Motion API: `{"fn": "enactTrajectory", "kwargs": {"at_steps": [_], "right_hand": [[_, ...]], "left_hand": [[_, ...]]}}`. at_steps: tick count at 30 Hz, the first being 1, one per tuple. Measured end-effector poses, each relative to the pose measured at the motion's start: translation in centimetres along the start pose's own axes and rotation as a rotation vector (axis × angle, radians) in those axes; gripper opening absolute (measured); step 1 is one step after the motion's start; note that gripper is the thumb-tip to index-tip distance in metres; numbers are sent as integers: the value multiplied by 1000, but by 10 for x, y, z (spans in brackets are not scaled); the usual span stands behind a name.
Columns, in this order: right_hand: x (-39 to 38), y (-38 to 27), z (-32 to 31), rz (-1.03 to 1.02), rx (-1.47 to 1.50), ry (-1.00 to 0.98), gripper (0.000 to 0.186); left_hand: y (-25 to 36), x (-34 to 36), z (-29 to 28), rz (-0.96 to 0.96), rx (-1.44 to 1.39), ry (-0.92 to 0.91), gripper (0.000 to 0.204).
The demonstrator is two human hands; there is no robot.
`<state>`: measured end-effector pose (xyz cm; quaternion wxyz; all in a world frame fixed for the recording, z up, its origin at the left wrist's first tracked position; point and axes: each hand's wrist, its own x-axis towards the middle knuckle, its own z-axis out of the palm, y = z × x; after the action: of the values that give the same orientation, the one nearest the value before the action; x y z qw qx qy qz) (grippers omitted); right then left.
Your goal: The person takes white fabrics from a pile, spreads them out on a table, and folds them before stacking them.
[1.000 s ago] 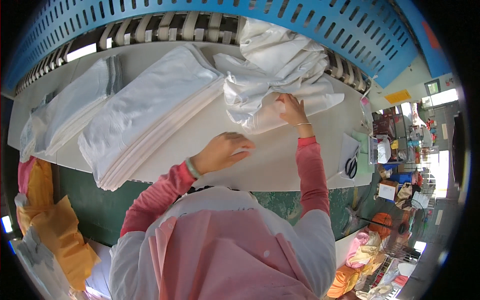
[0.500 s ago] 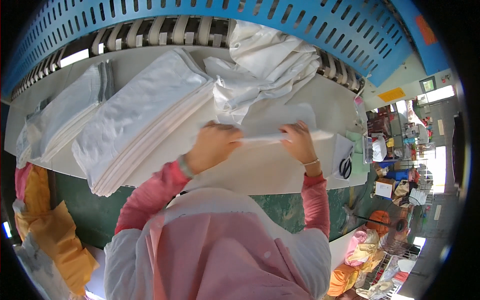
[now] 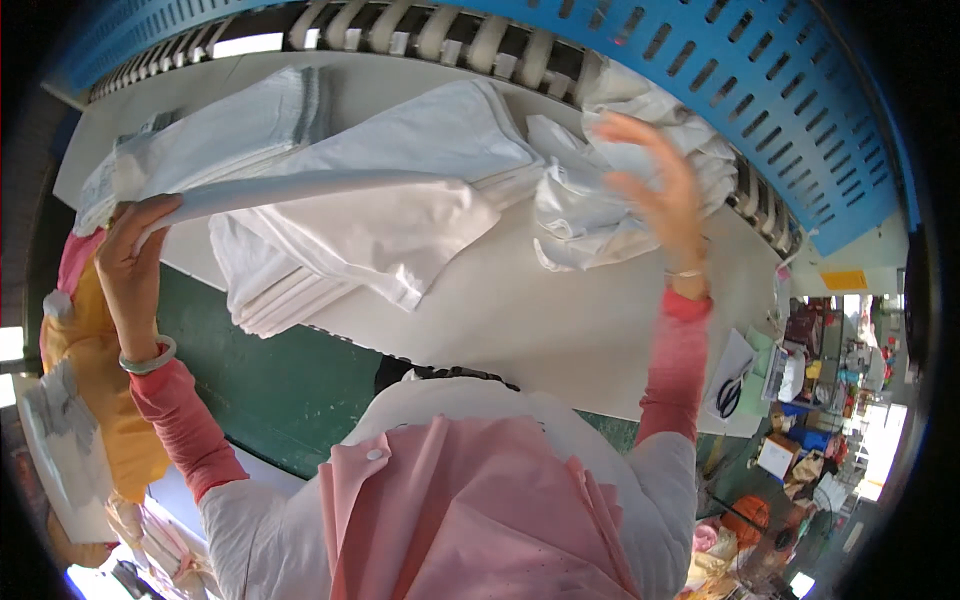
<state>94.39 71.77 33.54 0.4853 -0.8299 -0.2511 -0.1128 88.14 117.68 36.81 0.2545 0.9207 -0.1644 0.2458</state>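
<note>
1. Cloth [image 3: 400, 225]: white, over the stack [image 3: 430, 125], its right end spread across the stack's near side; one corner juts past toward the person. Whether that corner touches the table [image 3: 500, 320]: cannot tell.
2. Key relation: cloth's long axis runs roughly left-right, at an angle to the stack's slant (near-left to far-right). Cloth lies right of the left hand and left of the right hand; left hand nearer, at its end.
3. Left hand [image 3: 132, 240]: left of stack, fingers clamped on cloth's left end.
4. Right hand [image 3: 662, 190]: right of stack, blurred, fingers spread, nothing seen in it; well apart from left hand. Height over the heap [image 3: 575, 215] unclear.
5. Heap: crumpled white fabric, right of stack.
6. Pile [image 3: 240, 115]: folded, left of stack.
7. Scissors [image 3: 729, 397]: far right of stack.
8. Blue guard [image 3: 780, 100]: beyond stack.
</note>
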Motion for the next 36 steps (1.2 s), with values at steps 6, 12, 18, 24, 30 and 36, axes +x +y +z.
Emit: {"fn": "enactTrajectory", "kwargs": {"at_steps": [6, 12, 18, 24, 30, 36], "right_hand": [[-4, 56, 154, -44, -232, -625, 63], [-11, 71, 86, -79, -61, -328, 29], [99, 49, 48, -289, -361, 73, 24], [84, 107, 57, -466, -562, 126, 35], [-10, 148, 89, -79, -650, -161, 33], [-75, 135, -28, 321, -294, 312, 20]], "left_hand": [[13, -9, -18, -185, -54, 52, 23], [-39, -40, -63, -353, -92, 39, 17], [-91, -12, -46, -169, 45, 201, 15], [-78, -51, 25, -157, 96, 111, 23], [-86, -151, 115, -220, 208, -229, 31], [-31, -117, 81, -232, 201, -63, 26]]}}
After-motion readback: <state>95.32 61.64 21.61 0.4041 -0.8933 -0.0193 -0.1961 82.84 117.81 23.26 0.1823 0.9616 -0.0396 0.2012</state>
